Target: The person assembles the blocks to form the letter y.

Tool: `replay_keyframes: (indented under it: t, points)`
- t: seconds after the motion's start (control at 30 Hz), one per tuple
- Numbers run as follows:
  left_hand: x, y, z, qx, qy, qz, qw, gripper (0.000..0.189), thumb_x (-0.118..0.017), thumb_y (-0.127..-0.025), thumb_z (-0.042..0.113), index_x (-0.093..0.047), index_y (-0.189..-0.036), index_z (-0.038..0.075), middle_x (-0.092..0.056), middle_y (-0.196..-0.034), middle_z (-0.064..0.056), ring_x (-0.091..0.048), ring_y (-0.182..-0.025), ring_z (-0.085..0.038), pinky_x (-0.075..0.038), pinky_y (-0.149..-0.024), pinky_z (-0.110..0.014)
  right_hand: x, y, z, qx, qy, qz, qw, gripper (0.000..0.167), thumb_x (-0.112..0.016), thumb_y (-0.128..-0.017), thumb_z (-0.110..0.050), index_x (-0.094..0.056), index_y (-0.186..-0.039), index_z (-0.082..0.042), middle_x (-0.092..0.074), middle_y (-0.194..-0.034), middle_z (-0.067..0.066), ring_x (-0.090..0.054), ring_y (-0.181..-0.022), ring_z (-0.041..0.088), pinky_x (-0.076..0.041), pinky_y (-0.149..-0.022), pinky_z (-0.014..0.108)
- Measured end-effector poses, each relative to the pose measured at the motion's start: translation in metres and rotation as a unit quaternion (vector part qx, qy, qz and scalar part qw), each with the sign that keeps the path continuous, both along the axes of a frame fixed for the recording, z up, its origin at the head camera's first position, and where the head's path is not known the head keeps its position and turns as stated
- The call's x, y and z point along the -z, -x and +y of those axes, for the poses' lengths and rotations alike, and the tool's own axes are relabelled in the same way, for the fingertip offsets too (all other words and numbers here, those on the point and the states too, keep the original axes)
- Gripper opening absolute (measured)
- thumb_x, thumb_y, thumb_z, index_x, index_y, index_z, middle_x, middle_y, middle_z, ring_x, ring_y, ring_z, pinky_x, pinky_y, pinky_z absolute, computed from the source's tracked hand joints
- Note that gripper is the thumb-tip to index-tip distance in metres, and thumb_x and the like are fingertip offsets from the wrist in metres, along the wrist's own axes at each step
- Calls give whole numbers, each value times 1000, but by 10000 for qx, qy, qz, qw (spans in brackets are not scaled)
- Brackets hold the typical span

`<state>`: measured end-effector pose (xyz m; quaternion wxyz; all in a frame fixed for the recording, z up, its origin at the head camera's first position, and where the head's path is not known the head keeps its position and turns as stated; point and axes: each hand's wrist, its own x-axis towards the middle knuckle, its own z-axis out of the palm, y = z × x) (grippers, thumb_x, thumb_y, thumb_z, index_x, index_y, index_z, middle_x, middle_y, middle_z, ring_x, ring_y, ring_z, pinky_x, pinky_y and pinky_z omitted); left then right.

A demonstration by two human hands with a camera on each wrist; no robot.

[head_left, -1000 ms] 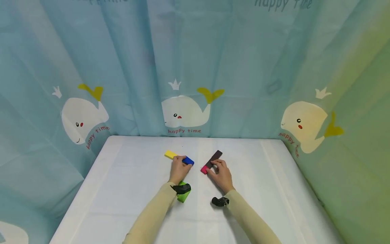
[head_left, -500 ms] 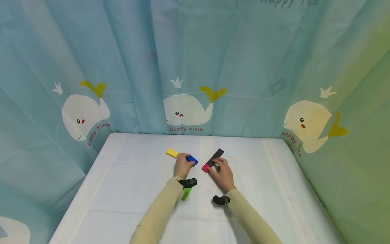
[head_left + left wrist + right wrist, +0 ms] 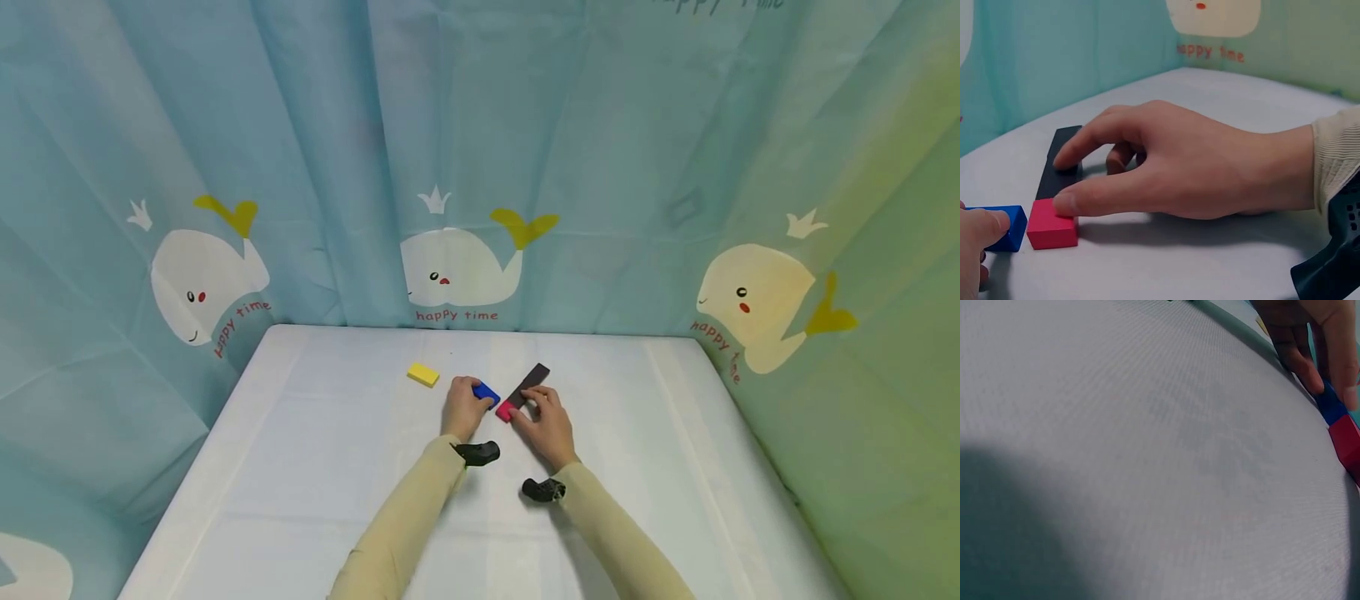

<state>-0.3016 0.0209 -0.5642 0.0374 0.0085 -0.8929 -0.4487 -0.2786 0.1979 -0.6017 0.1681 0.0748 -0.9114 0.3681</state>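
Note:
My left hand [image 3: 465, 408] pinches a blue block [image 3: 487, 394] between thumb and fingers, low over the white table. Just right of it lies a red block [image 3: 1052, 232], and a narrow gap parts the two in the left wrist view. A longer black block [image 3: 535, 379] runs from the red one toward the far right, end against end. My right hand [image 3: 552, 427] rests its thumb on the red block and its index fingertip on the black block. The right wrist view shows the blue block's end [image 3: 1332, 407] right at the red block.
A yellow block [image 3: 423, 375] lies flat on the table [image 3: 315, 450], left of and beyond my left hand. The green block is hidden beneath my left forearm in the head view. A blue curtain [image 3: 480, 167] with whale prints surrounds the table's back and sides.
My left hand has carried the blue block rightward, away from the yellow block and close to the red one. The left forearm now covers the green block. My right hand stays in place.

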Motion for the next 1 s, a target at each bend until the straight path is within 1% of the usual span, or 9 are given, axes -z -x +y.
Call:
replay_keyframes:
  t: [0.13, 0.3, 0.37, 0.5, 0.63, 1.0]
  points:
    - [2, 0, 3, 92, 61, 59, 9999, 37, -77, -85, 16, -64, -116, 0, -57, -115, -16, -59, -109, -28, -47, -95, -41, -1, 0, -1, 3, 13, 2, 10000, 44, -76, -85, -30, -67, -120, -4, -55, -126, 11, -57, -86, 21, -45, -76, 40]
    - [2, -2, 5, 166, 93, 327, 9993, 36, -78, -83, 14, -65, -113, -2, -57, -112, -17, -59, -105, -29, -48, -92, -41, -2, 2, -1, -20, 54, 56, 10000, 43, -77, -85, -29, -68, -119, -5, -55, -125, 10, -57, -86, 22, -45, -75, 40]
    - [1, -2, 5, 162, 134, 372, 9991, 36, -79, -83, 15, -65, -111, -2, -57, -110, -17, -59, -104, -30, -48, -91, -41, -1, 3, -1, -23, 56, 66, 10000, 43, -77, -85, -29, -68, -119, -5, -55, -125, 10, -57, -86, 22, -45, -75, 40]
    - [1, -2, 6, 129, 264, 305, 9991, 35, -78, -84, 16, -65, -112, 0, -57, -112, -16, -58, -105, -29, -48, -92, -40, 1, 3, -1, -18, -4, 52, 10000, 43, -77, -85, -30, -67, -120, -5, -54, -126, 10, -56, -85, 21, -45, -75, 39]
    - [1, -2, 7, 140, 277, 260, 9992, 35, -78, -84, 16, -65, -113, 0, -56, -113, -16, -58, -106, -29, -48, -93, -40, 1, 3, 0, -3, -6, 49, 10000, 43, -77, -85, -29, -67, -120, -5, -54, -126, 11, -56, -85, 21, -45, -75, 39]
    - [4, -4, 8, 109, 312, 428, 9985, 34, -79, -83, 16, -64, -110, 0, -55, -111, -17, -57, -104, -31, -48, -91, -41, 1, 2, -1, -11, -24, 48, 10000, 43, -76, -86, -30, -67, -120, -5, -54, -125, 10, -55, -84, 20, -43, -73, 37]
